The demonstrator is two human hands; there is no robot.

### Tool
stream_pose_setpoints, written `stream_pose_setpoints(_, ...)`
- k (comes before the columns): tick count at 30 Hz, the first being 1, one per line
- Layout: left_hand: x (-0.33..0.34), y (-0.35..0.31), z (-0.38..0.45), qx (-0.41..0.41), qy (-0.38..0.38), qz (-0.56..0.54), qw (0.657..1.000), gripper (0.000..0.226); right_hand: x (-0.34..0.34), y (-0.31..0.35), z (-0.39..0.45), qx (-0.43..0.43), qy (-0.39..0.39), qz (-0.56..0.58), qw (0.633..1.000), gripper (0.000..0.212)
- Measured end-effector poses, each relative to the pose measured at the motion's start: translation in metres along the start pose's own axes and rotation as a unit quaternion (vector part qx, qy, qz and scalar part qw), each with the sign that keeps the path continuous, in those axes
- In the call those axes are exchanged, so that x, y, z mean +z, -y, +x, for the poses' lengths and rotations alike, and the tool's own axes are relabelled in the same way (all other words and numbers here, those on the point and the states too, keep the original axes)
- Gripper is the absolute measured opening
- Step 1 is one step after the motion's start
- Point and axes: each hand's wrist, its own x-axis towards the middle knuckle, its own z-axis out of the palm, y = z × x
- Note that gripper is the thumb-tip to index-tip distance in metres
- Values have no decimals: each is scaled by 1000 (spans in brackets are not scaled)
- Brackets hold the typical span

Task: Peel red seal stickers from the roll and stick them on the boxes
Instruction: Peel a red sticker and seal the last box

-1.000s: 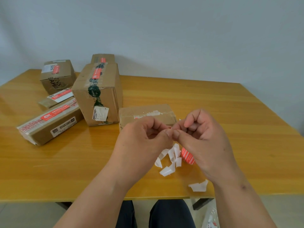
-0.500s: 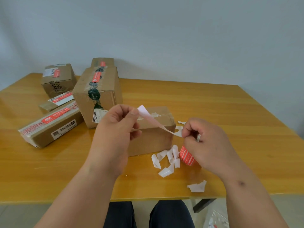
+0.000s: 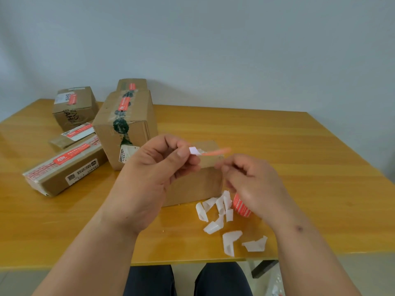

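Left hand [image 3: 154,174], at nine o'clock from the right one, pinching a red sticker [image 3: 215,152] by its white paper end. Sticker poking out toward three o'clock, thin and blurry, just above the plain brown box [image 3: 196,184]. Right hand [image 3: 252,184] a little apart from the left, fingers curled and blurred; cannot tell if holding anything.

Red roll [image 3: 240,207] on the table [image 3: 299,167], half hidden under the right hand, at five o'clock from the box. White paper scraps [image 3: 215,212] piled at six o'clock from the box.

Four more boxes at ten o'clock, red stickers on them already: a tall box [image 3: 126,129], a long box [image 3: 64,169], others behind.

Sticker likely very light, floppy and gluey on one side. Easy to fold and stick to itself. Best held by the very ends, flat, glue side down, then pressed on the plain box top.
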Motion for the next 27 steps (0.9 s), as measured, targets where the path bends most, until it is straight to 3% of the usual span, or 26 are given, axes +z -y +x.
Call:
stream_pose_setpoints(2, -3, 1, 2, 6, 14, 22, 1000, 8, 0, 5, 3, 56, 30, 176, 982, 23)
stream_pose_setpoints(4, -6, 2, 4, 10, 20, 45, 999, 12, 1, 11, 7, 85, 89, 312, 942, 37)
stream_pose_setpoints(9, -13, -3, 11, 17, 50, 131, 990, 17, -3, 16, 20, 103, 148, 478, 860, 47)
stream_pose_setpoints(11, -16, -6, 13, 14, 69, 161, 984, 19, -4, 15, 25, 105, 157, 500, 845, 52)
stream_pose_setpoints(15, -20, -11, 19, 2, 87, 195, 977, 9, 1, 15, 30, 76, 144, 449, 879, 43)
stream_pose_setpoints(18, -26, -13, 22, -25, 80, 173, 981, 12, 4, 14, 32, 44, 107, 398, 910, 22)
stream_pose_setpoints(22, -35, -15, 26, -79, 58, 144, 985, 21, 8, 17, 33, 16, 73, 345, 936, 11)
stream_pose_setpoints(25, -33, -18, 29, -103, 29, 122, 987, 25, 11, 22, 35, 12, 36, 286, 958, 14)
stream_pose_setpoints(27, -30, -20, 32, -88, -2, 193, 977, 19, 11, 25, 37, 1, 33, 252, 967, 27)
